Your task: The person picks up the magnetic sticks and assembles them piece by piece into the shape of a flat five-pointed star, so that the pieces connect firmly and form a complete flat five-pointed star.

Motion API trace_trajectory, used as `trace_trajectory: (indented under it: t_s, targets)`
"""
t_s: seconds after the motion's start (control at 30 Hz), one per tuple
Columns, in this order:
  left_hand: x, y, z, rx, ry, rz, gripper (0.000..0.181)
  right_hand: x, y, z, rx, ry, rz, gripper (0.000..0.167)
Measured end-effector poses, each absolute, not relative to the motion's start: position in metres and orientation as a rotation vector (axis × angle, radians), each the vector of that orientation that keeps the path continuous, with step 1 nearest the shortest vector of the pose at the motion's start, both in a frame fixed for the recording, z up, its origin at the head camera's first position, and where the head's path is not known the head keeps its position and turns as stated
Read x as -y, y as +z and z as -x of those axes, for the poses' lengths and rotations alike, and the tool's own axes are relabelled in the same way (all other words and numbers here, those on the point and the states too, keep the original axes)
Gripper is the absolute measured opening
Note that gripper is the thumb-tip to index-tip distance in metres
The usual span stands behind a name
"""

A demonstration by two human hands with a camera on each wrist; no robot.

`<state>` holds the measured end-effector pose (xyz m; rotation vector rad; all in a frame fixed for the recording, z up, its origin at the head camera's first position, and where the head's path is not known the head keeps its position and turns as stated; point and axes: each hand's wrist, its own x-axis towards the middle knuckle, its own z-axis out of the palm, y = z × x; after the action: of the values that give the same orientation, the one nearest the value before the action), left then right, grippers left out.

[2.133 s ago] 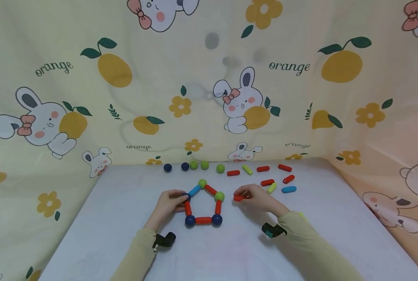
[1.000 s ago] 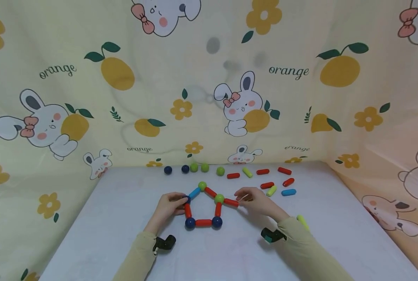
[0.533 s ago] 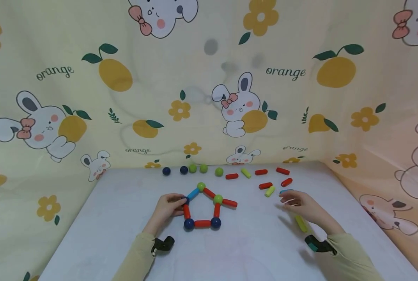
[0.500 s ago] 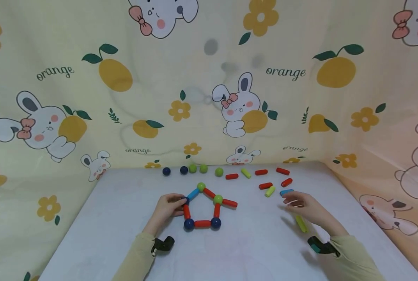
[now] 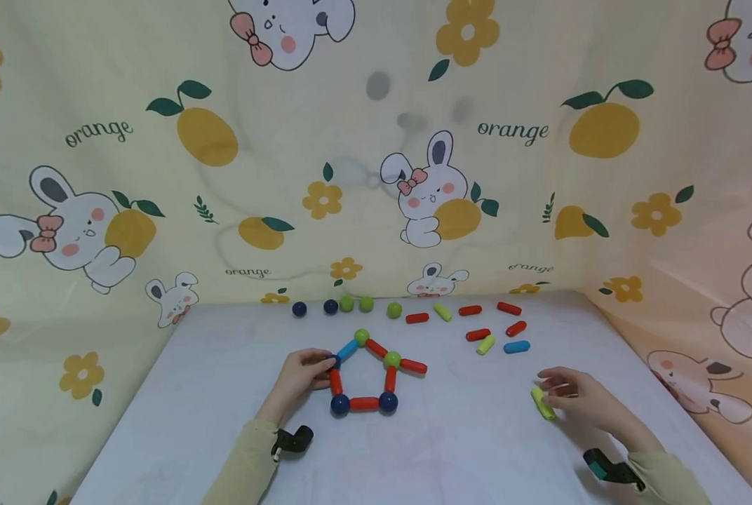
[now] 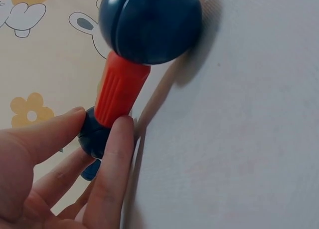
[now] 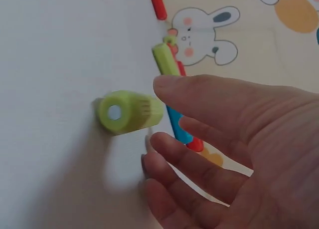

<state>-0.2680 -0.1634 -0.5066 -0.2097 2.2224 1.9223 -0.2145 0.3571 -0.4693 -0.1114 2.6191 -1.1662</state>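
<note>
A five-sided ring of magnetic rods and balls point(image 5: 364, 403) lies on the table, with red rods, one blue rod and dark blue and green balls. From its right green ball point(image 5: 392, 360) an extra red rod point(image 5: 413, 366) sticks outward. My left hand point(image 5: 303, 375) pinches the ring's left dark blue ball point(image 6: 93, 136) between thumb and fingers, seen closely in the left wrist view. At the right, my right hand point(image 5: 581, 400) hovers around the far end of a yellow-green magnetic rod point(image 7: 132, 112), thumb and fingers spread apart. Whether a fingertip touches that rod is unclear.
Along the back lie two loose dark blue balls point(image 5: 299, 308) and several green balls point(image 5: 366, 304). Loose red rods point(image 5: 470, 310), yellow-green rods point(image 5: 486, 344) and a blue rod point(image 5: 517, 347) are scattered at the back right. A printed cloth point(image 5: 325, 140) stands behind the table.
My right hand has attached a red rod to the ring's right green ball and let go of it. It has since moved right and nearer to the yellow-green rod. My left hand stays put.
</note>
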Motion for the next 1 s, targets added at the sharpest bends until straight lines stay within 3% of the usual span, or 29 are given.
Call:
trace_trajectory:
  t_s: [0.37, 1.0]
  targets:
    - [0.1642, -0.5074, 0.2684, -2.225, 1.925, 0.225, 0.039, -0.3512, -0.4794, 0.2109, -2.599, -1.209, 0.227, 0.057]
    - [0.1638, -0.5076, 0.2677, -2.219, 1.929, 0.213, 0.038, -0.3511, -0.4808, 0.2044, -2.592, -1.162, 0.367, 0.036]
